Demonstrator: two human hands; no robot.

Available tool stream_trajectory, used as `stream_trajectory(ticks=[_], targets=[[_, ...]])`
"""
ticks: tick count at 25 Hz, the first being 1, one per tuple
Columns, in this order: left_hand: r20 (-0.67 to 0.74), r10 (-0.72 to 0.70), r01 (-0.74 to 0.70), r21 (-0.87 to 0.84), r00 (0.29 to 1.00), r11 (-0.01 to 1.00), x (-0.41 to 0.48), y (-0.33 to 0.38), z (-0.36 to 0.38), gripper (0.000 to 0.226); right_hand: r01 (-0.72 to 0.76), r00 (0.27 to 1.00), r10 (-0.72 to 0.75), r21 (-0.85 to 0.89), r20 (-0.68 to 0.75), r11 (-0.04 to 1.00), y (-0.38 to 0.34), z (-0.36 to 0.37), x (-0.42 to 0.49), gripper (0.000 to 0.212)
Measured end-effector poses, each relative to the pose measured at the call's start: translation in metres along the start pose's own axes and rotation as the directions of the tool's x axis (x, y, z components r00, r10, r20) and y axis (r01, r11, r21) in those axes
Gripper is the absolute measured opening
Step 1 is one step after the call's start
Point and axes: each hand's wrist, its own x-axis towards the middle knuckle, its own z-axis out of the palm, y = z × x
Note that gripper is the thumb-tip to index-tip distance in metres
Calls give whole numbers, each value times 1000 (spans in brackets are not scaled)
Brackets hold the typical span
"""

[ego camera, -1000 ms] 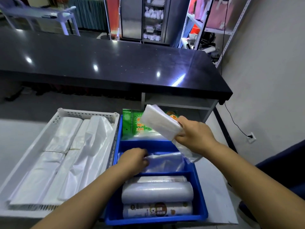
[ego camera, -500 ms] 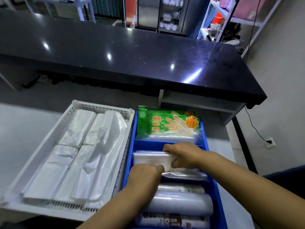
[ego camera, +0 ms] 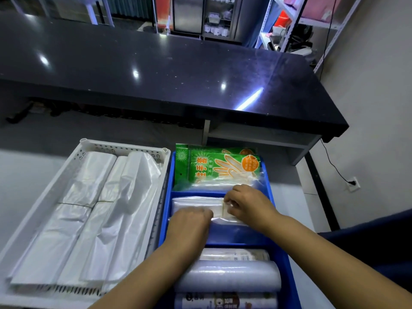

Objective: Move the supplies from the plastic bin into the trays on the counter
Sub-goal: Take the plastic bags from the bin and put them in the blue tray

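From the head view, your left hand [ego camera: 189,224] and right hand [ego camera: 246,202] both press down on a flat pack of clear bags [ego camera: 196,205] lying in the middle compartment of the blue tray [ego camera: 166,197]. The pack's long axis runs left to right across the compartment. Your right fingers [ego camera: 229,200] pinch its right end; your left hand lies curled on its near edge, and you cannot tell whether it grasps or only presses. The green glove packets [ego camera: 218,167] lean in the far compartment, print facing you. Rolls [ego camera: 229,278] lie crosswise in the near compartment, the nearest cut off by the frame. The white tray [ego camera: 120,149] alongside holds long folded bags [ego camera: 89,219] running front to back.
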Motion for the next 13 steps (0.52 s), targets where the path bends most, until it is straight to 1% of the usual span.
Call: stream_trajectory(ticks=[2, 3, 4, 6, 8, 11, 13], targets=[[-32, 54, -52, 61, 998, 997, 8, -3, -3, 8, -39, 995, 46, 76, -92, 996, 5, -3, -3, 26], [-37, 77, -74, 90, 996, 993, 9, -5, -5, 9, -29, 989, 38, 67, -141, 997, 9, -4, -8, 25], [-19, 101, -98, 104, 995, 990, 8, -7, -8, 16, -17, 988, 23, 44, -156, 999, 13, -3, -16, 24], [-38, 142, -136, 119, 989, 983, 6, -13, -8, 27, 1, 994, -3, -12, -113, 1000, 19, 1, -35, 25], [-51, 170, -162, 136, 984, 977, 4, -21, -8, 31, 12, 996, -18, -72, -84, 997, 23, 7, -48, 23], [-14, 158, -149, 245, 987, 958, 4, -24, -9, 37, -19, 996, 7, -127, -94, 992, 22, 9, -49, 18], [-46, 149, -131, 271, 988, 954, 3, -21, -10, 39, -57, 997, 45, -197, -65, 979, 19, 9, -48, 19]])
